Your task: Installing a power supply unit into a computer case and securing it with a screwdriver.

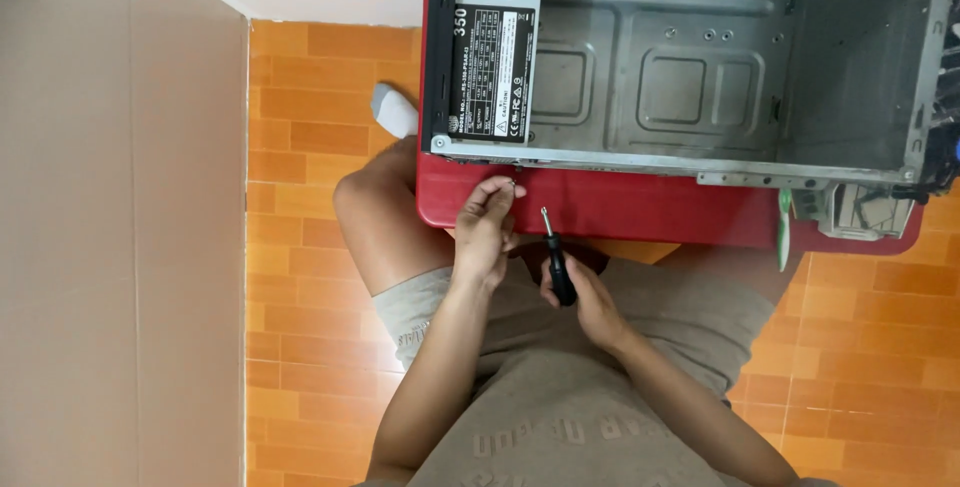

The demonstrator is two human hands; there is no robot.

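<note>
The left hand (487, 230) pinches what looks like a small screw (517, 187) between its fingertips, right at the lower rim of the open computer case (700, 77), just below the power supply (495, 62) seated in the case's corner. The right hand (590, 307) is wrapped around a black-handled screwdriver (556, 262), held off the case, its tip pointing up toward that rim. The supply sits in its bay; whether any of its screws are already in cannot be told. The case lies on a red table (620, 207). Its top and right end are cut off, with cables barely visible, and the hand hides the screw hole.
</note>
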